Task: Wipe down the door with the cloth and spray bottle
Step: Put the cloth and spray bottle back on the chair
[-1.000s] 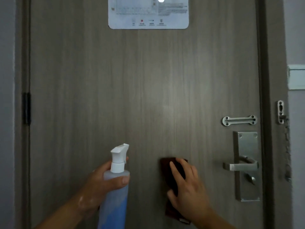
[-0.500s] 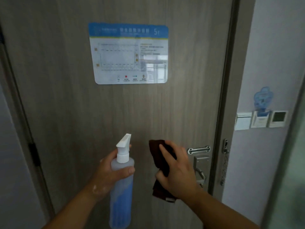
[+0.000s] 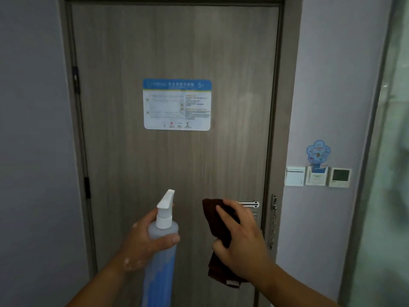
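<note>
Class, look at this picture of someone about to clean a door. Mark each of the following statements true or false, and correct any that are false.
1. The left hand holds the spray bottle. True.
2. The cloth in the right hand is white. False: it is dark brown.
3. A notice with a blue header is fixed to the door. True.
4. The spray bottle's nozzle is red. False: it is white.
5. The wall panels sit left of the door. False: they are on the wall to its right.
</note>
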A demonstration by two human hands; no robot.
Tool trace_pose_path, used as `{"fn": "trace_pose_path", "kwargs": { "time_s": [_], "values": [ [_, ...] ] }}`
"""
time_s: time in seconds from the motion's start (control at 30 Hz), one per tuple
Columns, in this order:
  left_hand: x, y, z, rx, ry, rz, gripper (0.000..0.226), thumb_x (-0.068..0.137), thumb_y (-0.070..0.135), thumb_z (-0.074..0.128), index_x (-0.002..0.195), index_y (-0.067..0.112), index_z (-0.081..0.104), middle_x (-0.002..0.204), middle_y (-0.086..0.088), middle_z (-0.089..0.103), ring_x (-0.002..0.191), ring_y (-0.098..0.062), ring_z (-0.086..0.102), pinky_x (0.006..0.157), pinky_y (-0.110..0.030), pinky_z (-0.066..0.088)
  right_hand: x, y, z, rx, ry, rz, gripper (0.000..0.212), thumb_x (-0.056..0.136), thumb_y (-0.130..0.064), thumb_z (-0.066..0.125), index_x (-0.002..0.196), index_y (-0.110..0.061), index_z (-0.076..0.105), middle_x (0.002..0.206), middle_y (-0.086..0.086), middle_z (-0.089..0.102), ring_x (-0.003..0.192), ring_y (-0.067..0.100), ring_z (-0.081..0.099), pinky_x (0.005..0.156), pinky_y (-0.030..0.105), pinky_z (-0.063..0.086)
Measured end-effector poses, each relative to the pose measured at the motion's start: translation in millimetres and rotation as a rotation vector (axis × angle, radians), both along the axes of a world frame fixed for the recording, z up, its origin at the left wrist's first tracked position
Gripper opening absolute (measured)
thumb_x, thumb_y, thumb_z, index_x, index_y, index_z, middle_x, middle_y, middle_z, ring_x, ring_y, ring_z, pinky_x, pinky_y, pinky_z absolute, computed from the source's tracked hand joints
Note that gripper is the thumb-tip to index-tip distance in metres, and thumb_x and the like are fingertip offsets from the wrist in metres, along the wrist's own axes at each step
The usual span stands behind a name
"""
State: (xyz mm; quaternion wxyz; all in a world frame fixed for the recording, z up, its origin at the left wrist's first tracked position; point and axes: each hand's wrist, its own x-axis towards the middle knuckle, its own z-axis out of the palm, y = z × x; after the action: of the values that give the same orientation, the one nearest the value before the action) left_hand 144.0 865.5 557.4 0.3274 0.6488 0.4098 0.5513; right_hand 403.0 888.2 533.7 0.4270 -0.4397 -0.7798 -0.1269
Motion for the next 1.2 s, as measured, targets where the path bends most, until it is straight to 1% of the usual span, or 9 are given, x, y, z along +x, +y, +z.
{"fn": "trace_pose_path", "kwargs": {
  "time_s": [0.17, 0.3, 0.37, 0.5, 0.6, 0.8, 0.97, 1.1, 1.2],
  "values": [
    [38.3, -91.6, -15.6, -0.045, -0.056, 0.131, 0.081, 0.037, 0.057, 0.091, 0.111, 0.035, 0.066, 0.095, 0.002, 0.073, 0.089, -0.013, 0.069, 0.074, -0.029, 0.055, 36.4, -57.9, -12.4, -0.050, -0.032, 0.125, 0.070, 0.079, -0.048, 0.061, 0.142, -0.018, 0.061, 0.150, -0.002, 0.042, 0.129, 0.018, 0.044, 0.100, 0.030, 0.046],
    [61.5, -161.4, -15.1, -0.047, -0.049, 0.247, 0.072, 0.037, 0.048, 0.090, 0.103, 0.029, 0.066, 0.082, 0.007, 0.071, 0.077, -0.007, 0.067, 0.067, -0.022, 0.055, 51.5, -98.7, -14.3, -0.073, -0.022, 0.216, 0.069, 0.078, -0.043, 0.063, 0.141, -0.015, 0.063, 0.148, -0.001, 0.043, 0.124, 0.017, 0.044, 0.096, 0.030, 0.049],
    [65.5, -190.3, -17.8, -0.053, -0.040, 0.299, 0.071, 0.038, 0.054, 0.090, 0.102, 0.034, 0.066, 0.087, 0.006, 0.072, 0.080, -0.008, 0.068, 0.069, -0.022, 0.056, 53.0, -114.4, -12.3, -0.068, -0.013, 0.252, 0.069, 0.078, -0.042, 0.063, 0.140, -0.013, 0.064, 0.148, 0.000, 0.045, 0.123, 0.018, 0.045, 0.094, 0.030, 0.048],
    [64.1, -245.2, -23.1, -0.060, -0.001, 0.397, 0.065, 0.048, 0.049, 0.083, 0.108, 0.036, 0.061, 0.104, -0.001, 0.068, 0.096, -0.018, 0.066, 0.077, -0.028, 0.058, 38.5, -143.4, -19.5, -0.070, -0.017, 0.332, 0.069, 0.076, -0.036, 0.070, 0.139, -0.011, 0.065, 0.146, 0.003, 0.046, 0.123, 0.021, 0.047, 0.096, 0.032, 0.044],
    [54.3, -290.0, -27.5, -0.057, 0.018, 0.474, 0.063, 0.052, 0.051, 0.082, 0.109, 0.042, 0.058, 0.109, 0.000, 0.066, 0.099, -0.015, 0.064, 0.084, -0.032, 0.056, 12.3, -166.4, -28.7, -0.079, -0.035, 0.435, 0.069, 0.075, -0.032, 0.075, 0.140, -0.010, 0.064, 0.146, 0.003, 0.047, 0.123, 0.020, 0.045, 0.096, 0.031, 0.043],
    [16.1, -401.3, -46.1, -0.075, 0.039, 0.666, 0.062, 0.057, 0.039, 0.086, 0.112, 0.045, 0.058, 0.110, 0.000, 0.064, 0.094, -0.010, 0.063, 0.082, -0.019, 0.052, -69.1, -238.8, -56.1, -0.161, -0.023, 0.731, 0.067, 0.081, -0.043, 0.058, 0.139, -0.010, 0.064, 0.145, 0.002, 0.047, 0.123, 0.023, 0.049, 0.101, 0.037, 0.045],
    [-19.1, -516.8, -69.0, -0.144, 0.069, 0.864, 0.069, 0.059, 0.038, 0.085, 0.121, 0.042, 0.055, 0.105, 0.003, 0.064, 0.096, -0.016, 0.062, 0.081, -0.021, 0.054, -140.0, -326.3, -85.4, -0.223, -0.053, 0.931, 0.067, 0.080, -0.041, 0.058, 0.138, -0.009, 0.066, 0.144, 0.004, 0.050, 0.122, 0.024, 0.050, 0.097, 0.037, 0.046],
    [-48.7, -617.6, -94.2, -0.199, 0.066, 1.006, 0.073, 0.058, 0.042, 0.085, 0.123, 0.045, 0.052, 0.104, 0.008, 0.063, 0.091, -0.007, 0.061, 0.076, -0.013, 0.051, -190.0, -406.8, -106.8, -0.250, -0.099, 1.046, 0.067, 0.079, -0.040, 0.057, 0.138, -0.010, 0.066, 0.143, 0.001, 0.049, 0.120, 0.025, 0.050, 0.090, 0.037, 0.050],
    [-72.4, -691.5, -119.1, -0.244, 0.027, 1.107, 0.084, 0.055, 0.049, 0.085, 0.131, 0.038, 0.049, 0.101, 0.013, 0.062, 0.090, 0.000, 0.059, 0.074, -0.010, 0.048, -224.0, -462.0, -127.5, -0.293, -0.169, 1.113, 0.065, 0.077, -0.034, 0.064, 0.139, -0.011, 0.065, 0.144, -0.002, 0.047, 0.122, 0.024, 0.050, 0.087, 0.037, 0.055]
  ]
}}
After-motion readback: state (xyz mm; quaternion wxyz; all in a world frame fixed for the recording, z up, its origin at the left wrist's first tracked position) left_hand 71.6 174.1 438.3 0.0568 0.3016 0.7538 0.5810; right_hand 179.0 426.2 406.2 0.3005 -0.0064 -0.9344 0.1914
